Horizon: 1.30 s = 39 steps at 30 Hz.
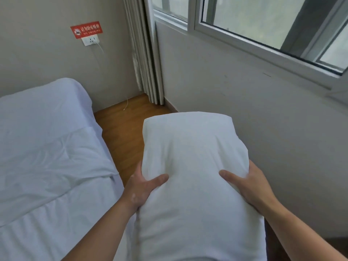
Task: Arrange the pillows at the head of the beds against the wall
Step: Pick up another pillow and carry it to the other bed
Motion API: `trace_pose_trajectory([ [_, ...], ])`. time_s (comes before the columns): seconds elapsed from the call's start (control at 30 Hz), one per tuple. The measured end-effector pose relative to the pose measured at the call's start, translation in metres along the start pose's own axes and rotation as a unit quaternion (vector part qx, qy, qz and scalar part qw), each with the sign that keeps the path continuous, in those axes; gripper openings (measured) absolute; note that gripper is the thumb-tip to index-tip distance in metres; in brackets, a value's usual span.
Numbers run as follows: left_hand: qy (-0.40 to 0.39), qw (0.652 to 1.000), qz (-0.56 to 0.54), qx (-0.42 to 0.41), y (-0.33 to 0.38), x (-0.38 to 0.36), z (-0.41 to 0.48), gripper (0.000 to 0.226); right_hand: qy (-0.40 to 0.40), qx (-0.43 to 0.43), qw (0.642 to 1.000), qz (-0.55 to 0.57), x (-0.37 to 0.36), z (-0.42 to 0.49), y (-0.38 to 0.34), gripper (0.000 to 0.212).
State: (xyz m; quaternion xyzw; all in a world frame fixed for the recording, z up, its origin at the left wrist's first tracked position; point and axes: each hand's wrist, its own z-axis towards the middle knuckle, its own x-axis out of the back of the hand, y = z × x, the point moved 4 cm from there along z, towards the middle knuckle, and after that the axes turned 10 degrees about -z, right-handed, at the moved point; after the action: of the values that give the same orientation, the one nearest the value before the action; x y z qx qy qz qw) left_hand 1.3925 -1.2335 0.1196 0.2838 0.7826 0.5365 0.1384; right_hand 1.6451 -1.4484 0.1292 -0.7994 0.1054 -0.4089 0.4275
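With thumbs pressed into the front face and the other fingers (253, 172) wrapped round the sides out of sight, both hands are clamped on one white pillow (190, 159). Left hand (139, 189) grips the pillow's left edge, thumb pointing right and denting the fabric. Right hand (250, 185) grips the right edge, thumb pointing left, same dent. Both forearms come up from the bottom corners, bare.

Pillow is held off any surface, long axis running away from the camera, far end over the floor and near end out of frame at the bottom. It sits in the gap between the bed and the window wall, not touching either as far as I can see. Plump, slightly creased where the thumbs dig in.

Bed (43, 147) is to the left: white sheet, wrinkled, a fold line across it, head end against the far wall (47, 59). Wooden floor (120, 129) shows between bed and pillow.

Far wall carries a red no-smoking sign (86, 29) with a white socket (90, 40) just below it; a white cable (99, 47) hangs from the socket. Curtain (145, 53) is bunched in the corner. Window (263, 25) runs along the right-hand wall, above the pillow.
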Motion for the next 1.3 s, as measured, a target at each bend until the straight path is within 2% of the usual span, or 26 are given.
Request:
trace_pose_trajectory([
  [0.33,0.117,0.991,-0.067,0.001,0.046,0.098,0.121,0.144,-0.066,0.076,0.995,-0.018,-0.079,0.157,-0.143,0.065],
  [0.53,0.192,0.977,-0.098,0.000,0.065,0.144,0.191,0.139,-0.127,0.115,0.985,-0.023,-0.138,0.255,-0.212,0.058],
  [0.63,0.231,0.967,-0.106,0.002,0.082,0.164,0.234,0.142,-0.148,0.128,0.980,-0.034,-0.165,0.313,-0.251,0.062],
  [0.67,0.240,0.965,-0.109,0.007,0.089,0.171,0.249,0.136,-0.155,0.132,0.978,-0.038,-0.172,0.333,-0.266,0.061],
  [0.73,0.256,0.960,-0.116,0.013,0.104,0.184,0.276,0.124,-0.170,0.143,0.974,-0.041,-0.185,0.368,-0.297,0.060],
  [0.87,0.294,0.948,-0.119,0.005,0.128,0.211,0.322,0.146,-0.193,0.167,0.966,-0.049,-0.213,0.426,-0.348,0.058],
  [1.0,0.326,0.937,-0.124,0.015,0.144,0.244,0.362,0.127,-0.205,0.190,0.958,-0.062,-0.251,0.471,-0.393,0.053],
  [1.23,0.356,0.923,-0.147,0.025,0.151,0.330,0.446,0.117,-0.229,0.214,0.947,-0.075,-0.345,0.540,-0.479,0.054],
  [1.3,0.353,0.923,-0.147,0.022,0.156,0.364,0.476,0.127,-0.228,0.219,0.946,-0.076,-0.375,0.559,-0.509,0.055],
])
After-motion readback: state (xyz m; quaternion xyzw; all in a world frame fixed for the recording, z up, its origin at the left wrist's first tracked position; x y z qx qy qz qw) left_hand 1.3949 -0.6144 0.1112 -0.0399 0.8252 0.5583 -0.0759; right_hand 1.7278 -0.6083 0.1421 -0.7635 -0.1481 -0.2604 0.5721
